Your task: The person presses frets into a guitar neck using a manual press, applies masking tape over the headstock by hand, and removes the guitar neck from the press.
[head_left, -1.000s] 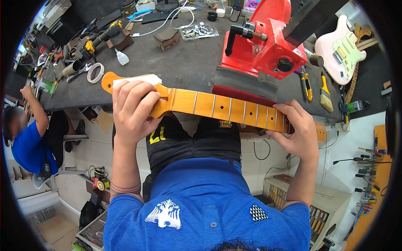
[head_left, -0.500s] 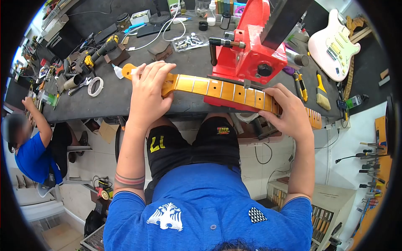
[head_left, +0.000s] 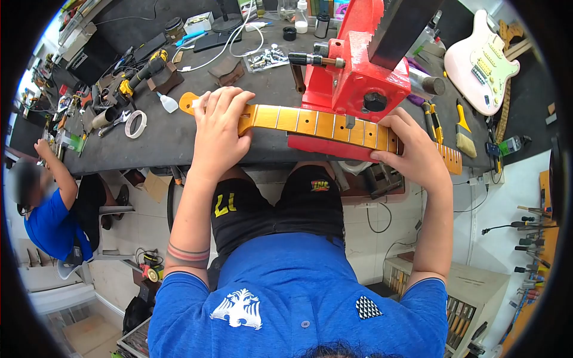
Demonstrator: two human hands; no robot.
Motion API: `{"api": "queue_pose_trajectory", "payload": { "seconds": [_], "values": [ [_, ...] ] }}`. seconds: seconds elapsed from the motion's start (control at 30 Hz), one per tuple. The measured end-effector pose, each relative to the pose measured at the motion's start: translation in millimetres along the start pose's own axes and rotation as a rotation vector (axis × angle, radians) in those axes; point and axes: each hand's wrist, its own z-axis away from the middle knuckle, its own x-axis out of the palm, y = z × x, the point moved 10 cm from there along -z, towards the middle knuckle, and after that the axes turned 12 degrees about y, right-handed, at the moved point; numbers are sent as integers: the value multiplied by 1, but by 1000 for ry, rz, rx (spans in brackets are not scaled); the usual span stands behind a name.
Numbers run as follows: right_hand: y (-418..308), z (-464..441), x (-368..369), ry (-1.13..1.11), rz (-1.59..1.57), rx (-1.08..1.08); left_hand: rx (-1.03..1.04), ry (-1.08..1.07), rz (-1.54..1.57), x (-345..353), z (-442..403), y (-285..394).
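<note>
A glossy amber guitar neck (head_left: 307, 122) with dot inlays and metal frets lies across the red base (head_left: 328, 147) of an arbor press (head_left: 352, 77). The small grey tip (head_left: 350, 122) of the press is over the fretboard; I cannot tell whether it touches. My left hand (head_left: 222, 128) is wrapped round the neck by the headstock (head_left: 188, 102), thumb at the near edge. Toward the other end, my right hand (head_left: 412, 149) grips the neck with its thumb on the near side and fingers over the far side.
Left on the bench (head_left: 179, 140) are a tape roll (head_left: 136, 124), a glue bottle (head_left: 168, 103) and a yellow drill (head_left: 143, 71). A bag of hardware (head_left: 267, 58) lies behind. At right are a brush (head_left: 465, 134) and a pink guitar body (head_left: 480, 68). Another person (head_left: 57, 209) sits at left.
The neck has shifted away from me, further under the press, so more of the red base shows in front. Both hands moved with it, still gripping.
</note>
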Motion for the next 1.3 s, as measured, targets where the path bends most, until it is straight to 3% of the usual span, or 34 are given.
{"api": "queue_pose_trajectory", "payload": {
  "seconds": [0.47, 0.8, 0.93, 1.07, 1.13, 1.17, 1.2, 1.27, 1.3],
  "values": [
    [15, -8, 6, -100, -154, 65, -38, -79, -48, 10, 1, -3],
    [8, -2, 3, -94, -37, 44, -29, -106, -36, 6, 3, -3],
    [-16, 5, -12, 78, 68, -71, -28, -116, -6, -2, 6, 1],
    [-45, 27, -47, 121, 64, 39, -36, -77, 122, -32, 8, 4],
    [-99, 49, -94, 402, -78, -123, 3, 32, 288, -52, 15, -6],
    [-126, 72, -119, 756, -273, -287, 89, 176, 326, -68, 22, -13],
    [-150, 81, -139, 742, -553, -481, 71, 295, 305, -78, 32, -26],
    [-195, 104, -175, 511, -1122, -898, -12, 507, 281, -90, 47, -53],
    [-219, 114, -181, 448, -986, -977, -78, 608, 277, -93, 50, -69]
  ]
}}
